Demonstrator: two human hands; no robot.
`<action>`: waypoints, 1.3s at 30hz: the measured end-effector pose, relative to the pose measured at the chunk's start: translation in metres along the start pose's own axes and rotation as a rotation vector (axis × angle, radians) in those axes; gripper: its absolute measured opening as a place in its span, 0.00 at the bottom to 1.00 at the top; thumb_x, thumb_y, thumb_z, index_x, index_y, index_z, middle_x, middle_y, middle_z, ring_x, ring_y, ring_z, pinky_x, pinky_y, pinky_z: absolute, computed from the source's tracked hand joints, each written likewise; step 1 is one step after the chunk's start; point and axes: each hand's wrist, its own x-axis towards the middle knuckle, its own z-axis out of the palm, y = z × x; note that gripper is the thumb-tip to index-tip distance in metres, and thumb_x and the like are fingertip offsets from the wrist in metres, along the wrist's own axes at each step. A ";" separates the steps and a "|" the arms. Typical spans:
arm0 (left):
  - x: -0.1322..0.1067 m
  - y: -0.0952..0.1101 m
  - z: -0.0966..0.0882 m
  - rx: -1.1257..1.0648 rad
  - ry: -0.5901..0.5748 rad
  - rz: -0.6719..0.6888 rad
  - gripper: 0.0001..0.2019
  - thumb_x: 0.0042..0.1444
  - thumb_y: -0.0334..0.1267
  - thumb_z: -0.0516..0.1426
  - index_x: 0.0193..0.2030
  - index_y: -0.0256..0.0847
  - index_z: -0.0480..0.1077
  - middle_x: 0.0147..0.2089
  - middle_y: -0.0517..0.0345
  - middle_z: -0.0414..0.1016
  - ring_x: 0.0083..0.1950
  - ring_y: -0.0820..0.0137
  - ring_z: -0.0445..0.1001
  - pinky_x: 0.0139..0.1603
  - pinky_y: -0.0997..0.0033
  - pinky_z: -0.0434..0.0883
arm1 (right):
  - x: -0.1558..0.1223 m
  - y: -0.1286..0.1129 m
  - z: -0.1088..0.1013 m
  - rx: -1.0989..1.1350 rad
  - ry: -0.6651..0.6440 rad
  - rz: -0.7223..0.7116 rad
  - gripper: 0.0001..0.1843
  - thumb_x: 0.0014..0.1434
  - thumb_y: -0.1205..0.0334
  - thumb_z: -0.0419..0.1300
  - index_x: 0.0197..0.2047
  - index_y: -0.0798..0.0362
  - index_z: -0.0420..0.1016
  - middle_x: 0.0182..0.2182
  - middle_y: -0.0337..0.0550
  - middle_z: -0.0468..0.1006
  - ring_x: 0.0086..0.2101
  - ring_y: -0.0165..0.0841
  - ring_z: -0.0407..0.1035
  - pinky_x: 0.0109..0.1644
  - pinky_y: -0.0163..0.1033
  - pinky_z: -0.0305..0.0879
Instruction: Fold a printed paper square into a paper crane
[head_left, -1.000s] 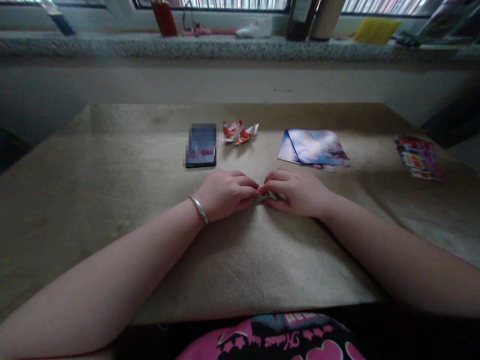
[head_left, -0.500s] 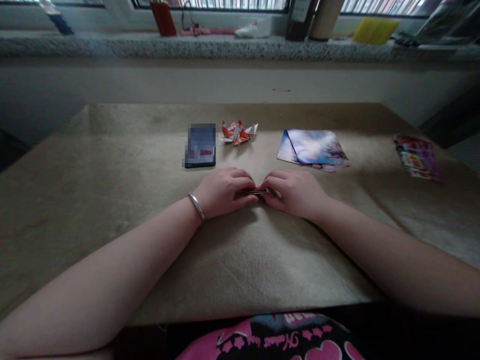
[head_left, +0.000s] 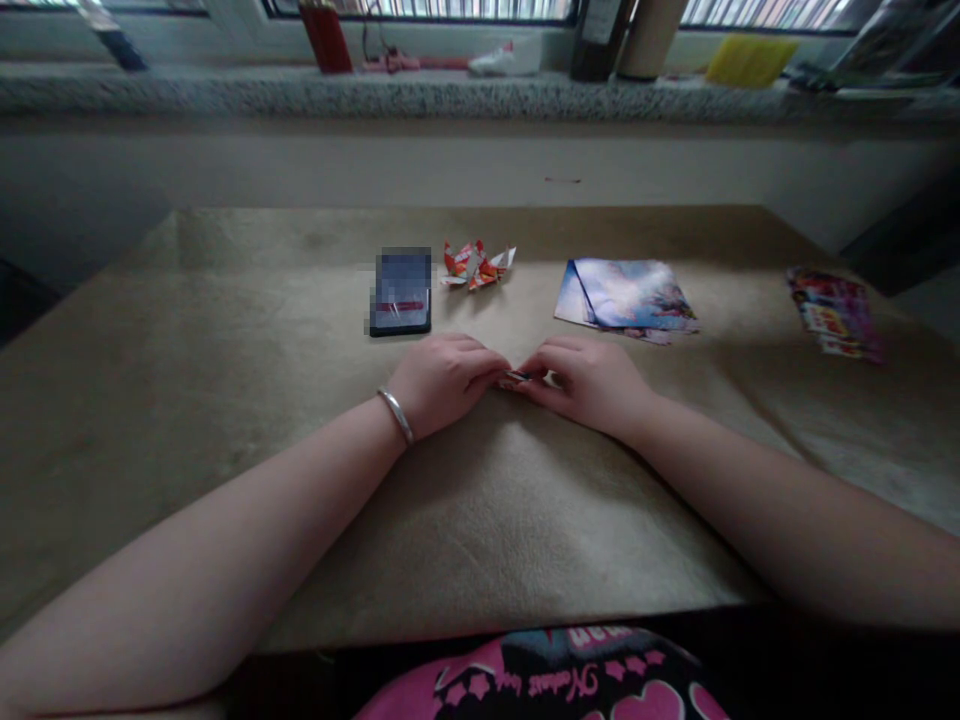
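Note:
Between my fingertips is a small piece of folded paper (head_left: 514,377), mostly hidden, with thin layered edges showing. My left hand (head_left: 450,383), a silver bangle at its wrist, pinches the paper's left side with fingers closed. From the right, my right hand (head_left: 585,385) grips the other end between thumb and fingers. Both hands rest low over the table, fingertips almost meeting. Just beyond them lies a folded red-and-white paper piece (head_left: 478,266) with pointed tips. A phone (head_left: 403,292), blurred out in part, lies beside it on the left.
A stack of blue-and-pink printed sheets (head_left: 630,295) lies to the right of centre on the cloth-covered table (head_left: 225,300). Farther right is a fanned pile of colourful printed papers (head_left: 834,315). Behind the table, a granite sill (head_left: 450,97) carries bottles, a red container (head_left: 325,38) and a yellow item (head_left: 751,61).
My left fingers have closed farther over the folded paper and my right thumb has shifted left. Less of the paper shows now, and it looks tilted. The things on the table have stayed put.

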 end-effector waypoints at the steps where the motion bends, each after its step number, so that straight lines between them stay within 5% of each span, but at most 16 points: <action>1: 0.000 0.001 -0.001 0.002 0.007 0.011 0.10 0.60 0.34 0.52 0.38 0.40 0.76 0.35 0.56 0.79 0.36 0.69 0.75 0.37 0.71 0.69 | 0.000 -0.001 0.000 -0.013 0.001 0.000 0.10 0.59 0.55 0.59 0.35 0.53 0.76 0.30 0.41 0.77 0.28 0.29 0.67 0.29 0.34 0.54; 5: 0.002 0.005 0.000 -0.075 0.051 -0.046 0.07 0.58 0.36 0.55 0.36 0.39 0.74 0.34 0.55 0.78 0.37 0.68 0.75 0.38 0.70 0.70 | 0.001 -0.006 -0.002 0.035 0.006 0.047 0.08 0.59 0.59 0.57 0.32 0.53 0.73 0.30 0.41 0.75 0.28 0.29 0.66 0.30 0.34 0.53; 12: 0.004 0.009 0.004 -0.836 0.101 -0.411 0.19 0.50 0.34 0.61 0.46 0.37 0.60 0.34 0.58 0.76 0.36 0.72 0.78 0.37 0.74 0.73 | 0.005 -0.007 0.003 0.419 0.073 0.196 0.07 0.56 0.64 0.57 0.27 0.54 0.68 0.25 0.38 0.69 0.25 0.27 0.63 0.28 0.32 0.56; 17: 0.005 0.004 0.004 -0.966 0.089 -0.462 0.20 0.47 0.35 0.63 0.46 0.35 0.62 0.36 0.56 0.76 0.36 0.72 0.77 0.36 0.75 0.73 | 0.008 -0.009 0.006 0.631 0.081 0.329 0.08 0.56 0.60 0.57 0.28 0.54 0.70 0.22 0.36 0.68 0.22 0.26 0.60 0.25 0.33 0.55; 24: 0.005 0.003 0.004 -0.879 0.012 -0.392 0.10 0.55 0.39 0.59 0.41 0.35 0.73 0.39 0.54 0.79 0.39 0.72 0.76 0.42 0.72 0.72 | 0.008 -0.003 0.011 0.725 0.083 0.379 0.11 0.55 0.55 0.59 0.31 0.55 0.73 0.24 0.40 0.72 0.25 0.29 0.63 0.30 0.36 0.58; 34: 0.003 0.007 -0.002 -0.499 0.033 -0.296 0.07 0.58 0.33 0.55 0.39 0.36 0.73 0.38 0.54 0.77 0.38 0.71 0.74 0.41 0.71 0.70 | 0.005 -0.009 0.009 0.589 0.048 0.280 0.08 0.53 0.59 0.61 0.34 0.55 0.74 0.24 0.37 0.70 0.23 0.26 0.61 0.26 0.33 0.58; 39: 0.003 0.012 -0.004 -0.475 0.054 -0.256 0.08 0.58 0.38 0.56 0.39 0.37 0.74 0.35 0.56 0.76 0.35 0.73 0.72 0.38 0.73 0.69 | 0.006 -0.008 0.008 0.602 0.045 0.286 0.08 0.54 0.59 0.59 0.33 0.55 0.74 0.22 0.35 0.67 0.22 0.25 0.58 0.25 0.33 0.54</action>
